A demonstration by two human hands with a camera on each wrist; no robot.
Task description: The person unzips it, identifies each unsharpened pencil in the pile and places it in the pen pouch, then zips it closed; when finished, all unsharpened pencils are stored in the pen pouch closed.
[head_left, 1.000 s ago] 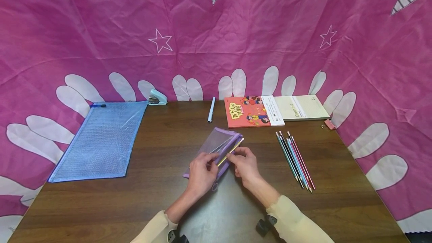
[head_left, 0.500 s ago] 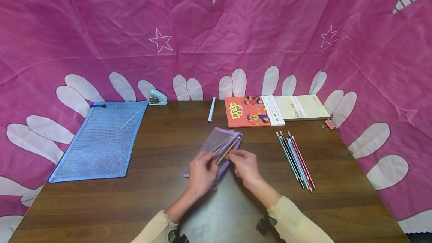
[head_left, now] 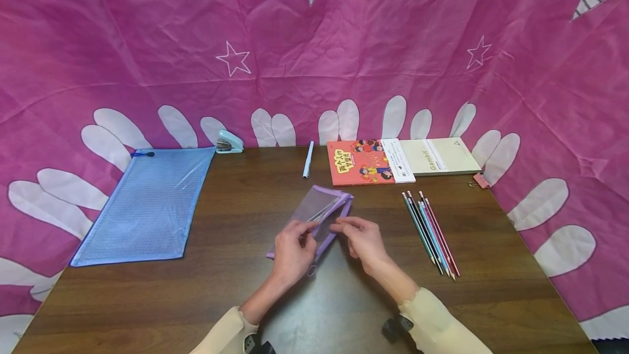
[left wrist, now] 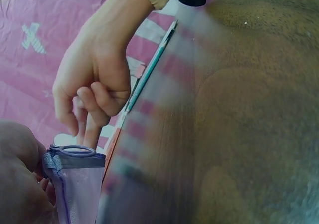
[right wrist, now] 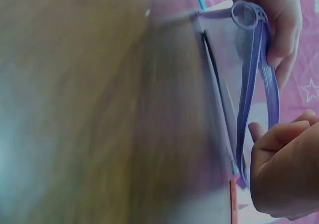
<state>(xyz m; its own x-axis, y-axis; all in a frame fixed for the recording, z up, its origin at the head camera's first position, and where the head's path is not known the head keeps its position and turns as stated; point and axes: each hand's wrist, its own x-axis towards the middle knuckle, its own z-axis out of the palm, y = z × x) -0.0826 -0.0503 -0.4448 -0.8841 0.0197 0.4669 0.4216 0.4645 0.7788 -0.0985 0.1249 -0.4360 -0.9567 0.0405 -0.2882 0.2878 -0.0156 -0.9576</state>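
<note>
In the head view, a purple mesh zip pouch [head_left: 307,206] lies slanted at mid-table, its mouth spread apart on the right side. My left hand [head_left: 294,250] pinches the near lip of that mouth between thumb and fingers. Over the opening hovers my right hand [head_left: 362,239], index finger and thumb extended toward the pouch and the other fingers curled, with nothing seen between them. Through the mesh in the right wrist view shows a dark slender pencil [right wrist: 212,59]. The zipper's ring pull [right wrist: 245,15] hangs at the pouch's near end.
Several pencils [head_left: 429,234] lie in a bundle to the right. Farther back are a light blue pen [head_left: 308,160], a red book [head_left: 361,163], a cream notebook [head_left: 437,157], a pink binder clip [head_left: 481,181] and a stapler [head_left: 229,141]. A blue mesh zip bag [head_left: 147,206] lies left.
The yellow-gold pencil slid down into the pouch and out of sight from the head view. My right hand let go of it and drew back slightly right; my left hand stayed put.
</note>
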